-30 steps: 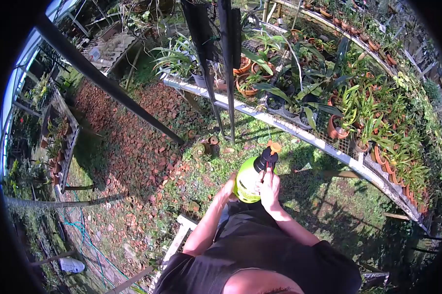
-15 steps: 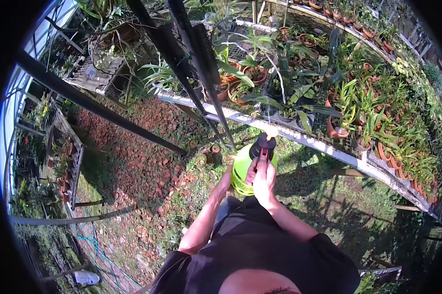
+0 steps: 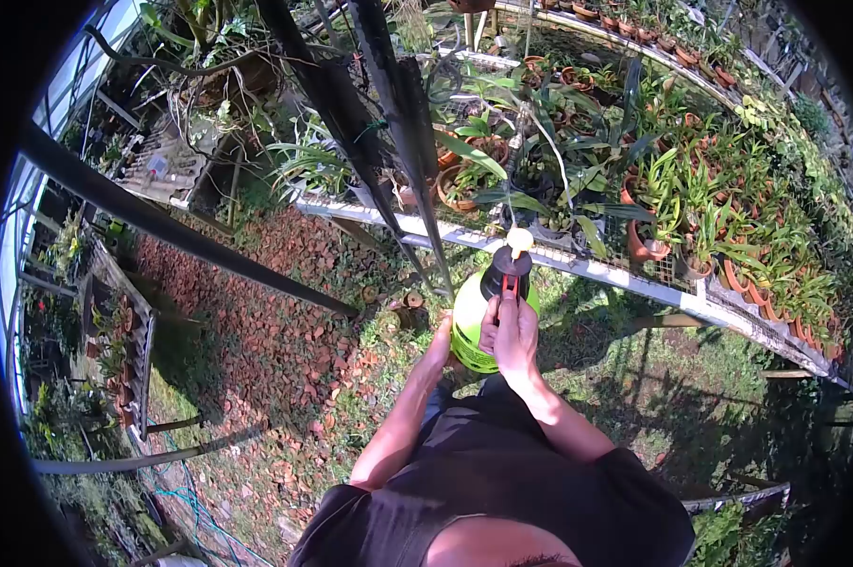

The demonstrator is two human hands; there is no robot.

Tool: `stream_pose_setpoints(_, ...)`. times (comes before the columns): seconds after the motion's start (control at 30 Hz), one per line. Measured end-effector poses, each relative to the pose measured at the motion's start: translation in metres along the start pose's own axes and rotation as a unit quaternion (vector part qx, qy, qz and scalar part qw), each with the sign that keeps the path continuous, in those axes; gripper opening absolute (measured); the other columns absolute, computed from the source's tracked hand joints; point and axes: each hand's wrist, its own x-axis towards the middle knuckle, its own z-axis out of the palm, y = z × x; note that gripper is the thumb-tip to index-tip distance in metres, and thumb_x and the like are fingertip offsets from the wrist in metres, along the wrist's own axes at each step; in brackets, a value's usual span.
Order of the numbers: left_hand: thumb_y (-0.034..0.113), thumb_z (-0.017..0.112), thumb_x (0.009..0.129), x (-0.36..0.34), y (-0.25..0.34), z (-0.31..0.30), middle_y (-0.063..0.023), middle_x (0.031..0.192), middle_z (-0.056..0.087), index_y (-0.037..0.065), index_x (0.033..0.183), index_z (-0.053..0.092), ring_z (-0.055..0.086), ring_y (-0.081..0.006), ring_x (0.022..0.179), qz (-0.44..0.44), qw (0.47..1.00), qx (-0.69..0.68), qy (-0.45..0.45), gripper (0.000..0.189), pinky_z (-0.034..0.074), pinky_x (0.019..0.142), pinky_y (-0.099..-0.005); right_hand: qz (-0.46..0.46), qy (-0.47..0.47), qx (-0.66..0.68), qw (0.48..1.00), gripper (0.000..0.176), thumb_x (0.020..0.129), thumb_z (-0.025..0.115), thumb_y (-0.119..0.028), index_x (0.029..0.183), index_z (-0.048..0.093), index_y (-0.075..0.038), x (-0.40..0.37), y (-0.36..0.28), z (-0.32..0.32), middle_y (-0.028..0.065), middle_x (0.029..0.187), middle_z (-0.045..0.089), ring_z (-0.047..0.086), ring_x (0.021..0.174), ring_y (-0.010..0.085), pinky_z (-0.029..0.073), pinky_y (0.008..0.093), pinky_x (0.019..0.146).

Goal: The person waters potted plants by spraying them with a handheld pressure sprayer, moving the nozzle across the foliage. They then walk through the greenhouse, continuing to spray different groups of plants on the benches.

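Observation:
In front of my body is a yellow-green pump sprayer (image 3: 467, 317) with a black top, a red trigger and a pale nozzle. My right hand (image 3: 514, 338) is wrapped round its black handle, with the thumb by the red trigger. Against the left side of the tank rests my left hand (image 3: 439, 345), supporting it; its far fingers are hidden behind the tank. The nozzle points forward at a mesh-topped bench (image 3: 578, 267) of potted plants. Closest ahead of it are broad-leaved plants (image 3: 549, 203).
Dark poles (image 3: 389, 104) rise just left of the sprayer, and a long dark bar (image 3: 190, 222) slants across the left. Rows of terracotta pots (image 3: 644, 244) fill the bench to the right. Dry leaves (image 3: 266, 312) cover the ground; a green hose (image 3: 195, 510) lies lower left.
The view has shifted slightly, with the bench and poles displaced in frame. The sprayer's nozzle sits a little higher in the picture. Both hands keep their hold.

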Motion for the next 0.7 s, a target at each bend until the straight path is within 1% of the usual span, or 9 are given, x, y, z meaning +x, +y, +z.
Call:
stream_pose_setpoints(0.1, 0.055, 0.011, 0.095, 0.003, 0.008, -0.016, -0.0104, 0.122, 0.056, 0.013, 0.138, 0.037, 0.057, -0.027, 0.106, -0.01, 1.0, 0.018, 0.016, 0.066, 0.046, 0.08, -0.0525, -0.034, 0.004, -0.019, 0.999, 0.037, 0.101, 0.03, -0.028, 0.071, 0.039, -0.008, -0.001, -0.001, 0.019, -0.0035, 0.05, 0.034, 0.03, 0.037, 0.0049, 0.025, 0.0216, 0.035)
stream_pose_setpoints(0.13, 0.059, 0.012, 0.094, 0.0, 0.011, -0.017, -0.0076, 0.1, 0.065, 0.015, 0.127, 0.049, 0.061, -0.0192, 0.074, 0.013, 0.999, 0.011, 0.041, 0.066, 0.044, 0.05, -0.0303, -0.028, 0.02, -0.019, 0.999, 0.036, 0.101, 0.031, -0.028, 0.072, 0.04, -0.008, 0.0, 0.003, 0.024, -0.0036, 0.05, 0.034, 0.03, 0.037, 0.0048, 0.025, 0.0216, 0.035)
stream_pose_setpoints(0.23, 0.058, 0.01, 0.094, -0.015, 0.024, -0.028, -0.0098, 0.108, 0.064, 0.014, 0.131, 0.045, 0.065, -0.0229, 0.084, -0.009, 1.0, -0.008, 0.007, 0.068, 0.047, 0.052, -0.0297, -0.007, 0.043, -0.011, 0.999, 0.035, 0.1, 0.032, -0.028, 0.074, 0.042, -0.008, 0.003, 0.004, 0.041, -0.0041, 0.05, 0.034, 0.03, 0.037, 0.0047, 0.025, 0.0216, 0.035)
stream_pose_setpoints(0.27, 0.058, 0.008, 0.094, -0.001, 0.009, -0.043, -0.012, 0.116, 0.061, 0.012, 0.135, 0.041, 0.064, -0.0258, 0.096, 0.001, 1.0, -0.017, -0.021, 0.07, 0.052, 0.061, -0.037, -0.001, 0.057, -0.012, 0.998, 0.033, 0.1, 0.034, -0.028, 0.076, 0.043, -0.008, 0.005, 0.009, 0.045, -0.0042, 0.05, 0.034, 0.03, 0.037, 0.0046, 0.025, 0.0217, 0.035)
stream_pose_setpoints(0.37, 0.057, 0.007, 0.093, 0.022, -0.024, -0.081, -0.0122, 0.117, 0.061, 0.011, 0.138, 0.038, 0.063, -0.0265, 0.096, -0.016, 0.997, -0.007, -0.075, 0.071, 0.052, 0.062, -0.0406, -0.001, 0.071, -0.012, 0.997, 0.033, 0.1, 0.034, -0.027, 0.076, 0.043, -0.007, 0.003, 0.03, 0.054, -0.004, 0.05, 0.035, 0.03, 0.037, 0.0047, 0.025, 0.0223, 0.035)
stream_pose_setpoints(0.4, 0.055, 0.006, 0.093, 0.004, -0.008, -0.079, -0.0115, 0.119, 0.06, 0.011, 0.138, 0.037, 0.063, -0.0267, 0.096, -0.047, 0.997, 0.013, -0.067, 0.07, 0.051, 0.06, -0.0391, -0.004, 0.076, -0.018, 0.997, 0.033, 0.1, 0.034, -0.026, 0.076, 0.044, -0.006, 0.001, 0.034, 0.058, -0.0035, 0.051, 0.036, 0.03, 0.037, 0.0052, 0.025, 0.0229, 0.035)
stream_pose_setpoints(0.5, 0.054, 0.011, 0.094, -0.009, -0.004, -0.089, -0.0169, 0.126, 0.053, 0.01, 0.138, 0.036, 0.055, -0.0344, 0.109, -0.088, 0.991, 0.009, -0.1, 0.067, 0.048, 0.083, -0.0507, -0.002, 0.092, 0.008, 0.996, 0.034, 0.101, 0.035, -0.027, 0.074, 0.044, -0.007, -0.006, 0.043, 0.071, -0.0051, 0.053, 0.037, 0.033, 0.039, 0.0033, 0.025, 0.0206, 0.036)
stream_pose_setpoints(0.63, 0.055, 0.012, 0.094, -0.021, 0.019, -0.094, -0.01, 0.113, 0.063, 0.009, 0.135, 0.042, 0.064, -0.0215, 0.088, -0.098, 0.988, 0.068, -0.099, 0.068, 0.05, 0.054, -0.0337, -0.023, 0.127, 0.014, 0.992, 0.033, 0.101, 0.035, -0.026, 0.075, 0.043, -0.007, -0.02, 0.038, 0.092, -0.0043, 0.054, 0.039, 0.035, 0.041, 0.0034, 0.027, 0.0203, 0.038)
stream_pose_setpoints(0.7, 0.06, 0.016, 0.093, -0.039, 0.038, -0.074, -0.0075, 0.099, 0.066, 0.009, 0.127, 0.049, 0.062, -0.0181, 0.074, -0.046, 0.998, 0.017, -0.028, 0.069, 0.048, 0.05, -0.0296, -0.049, 0.119, 0.025, 0.991, 0.033, 0.101, 0.033, -0.026, 0.076, 0.042, -0.007, -0.024, 0.036, 0.093, -0.004, 0.054, 0.039, 0.035, 0.042, 0.0034, 0.028, 0.0204, 0.039)
